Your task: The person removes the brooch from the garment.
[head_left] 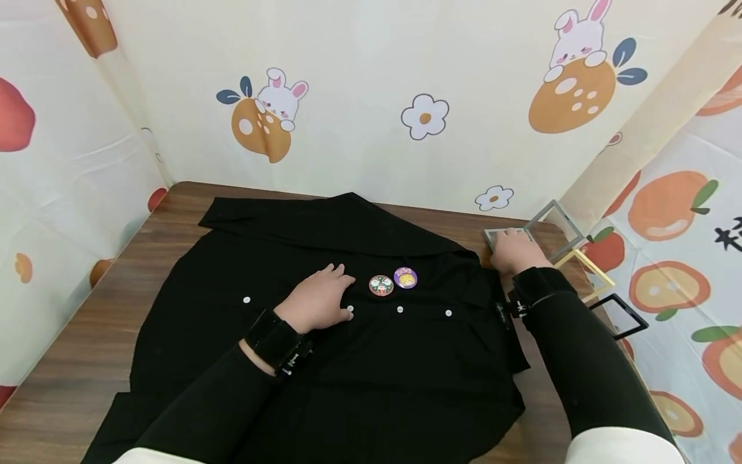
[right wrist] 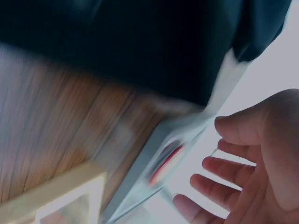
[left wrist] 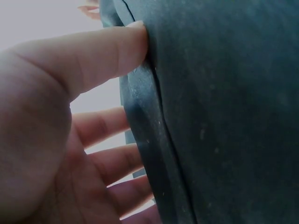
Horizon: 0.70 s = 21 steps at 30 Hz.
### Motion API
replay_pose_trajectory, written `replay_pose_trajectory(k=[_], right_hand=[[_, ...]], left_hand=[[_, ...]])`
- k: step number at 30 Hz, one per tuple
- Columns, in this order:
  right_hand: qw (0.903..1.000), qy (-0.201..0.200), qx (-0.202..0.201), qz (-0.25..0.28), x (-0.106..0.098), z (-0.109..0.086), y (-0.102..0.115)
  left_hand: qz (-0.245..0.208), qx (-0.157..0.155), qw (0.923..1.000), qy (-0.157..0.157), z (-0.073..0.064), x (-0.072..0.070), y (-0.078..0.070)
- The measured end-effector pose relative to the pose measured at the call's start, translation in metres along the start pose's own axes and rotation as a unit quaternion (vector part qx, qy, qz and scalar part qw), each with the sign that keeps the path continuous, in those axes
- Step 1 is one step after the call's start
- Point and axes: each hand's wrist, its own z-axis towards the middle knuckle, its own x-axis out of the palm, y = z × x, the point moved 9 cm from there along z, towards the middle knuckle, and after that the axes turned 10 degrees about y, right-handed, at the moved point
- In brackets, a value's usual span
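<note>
A black buttoned shirt (head_left: 371,361) lies spread on the wooden table. Two round pin badges, a red-green one (head_left: 381,285) and a purple one (head_left: 405,278), sit side by side on it. My left hand (head_left: 315,299) rests on the shirt left of the badges; its thumb (left wrist: 107,56) and fairly straight fingers touch the dark cloth. Over a grey frame-like case (right wrist: 135,172) at the back right is my right hand (head_left: 516,250). In the right wrist view its fingers are loosely bent and hold nothing, close to a red-edged round badge (right wrist: 166,164) inside that case.
A yellow frame case (head_left: 585,274) and a black one (head_left: 620,316) stand along the table's right edge, near my right forearm. Patterned cloth walls (head_left: 359,116) enclose the back and both sides. Bare wood (head_left: 93,335) shows left of the shirt.
</note>
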Motion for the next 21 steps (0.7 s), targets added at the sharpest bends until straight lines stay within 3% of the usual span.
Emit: replay_pose_trajectory(k=[4, 9, 12, 17, 21], right_hand=[[0.9996, -0.020, -0.016, -0.009, -0.001, -0.007, 0.029], [0.9932, -0.085, -0.075, -0.026, 0.002, -0.021, 0.069], [0.9888, -0.112, -0.095, -0.028, 0.004, -0.027, 0.088], [0.9847, -0.120, -0.127, -0.004, 0.007, -0.042, 0.115], [0.9803, -0.120, -0.156, 0.017, 0.012, -0.057, 0.133]], left_hand=[[0.001, 0.001, 1.0000, -0.006, -0.001, -0.002, 0.001], [0.006, -0.003, 1.0000, -0.005, 0.001, -0.004, 0.001], [0.031, -0.009, 0.9995, -0.006, 0.007, -0.008, -0.004], [0.122, -0.002, 0.9923, -0.021, 0.023, -0.021, -0.030], [0.196, 0.068, 0.9780, -0.026, 0.039, -0.020, -0.064]])
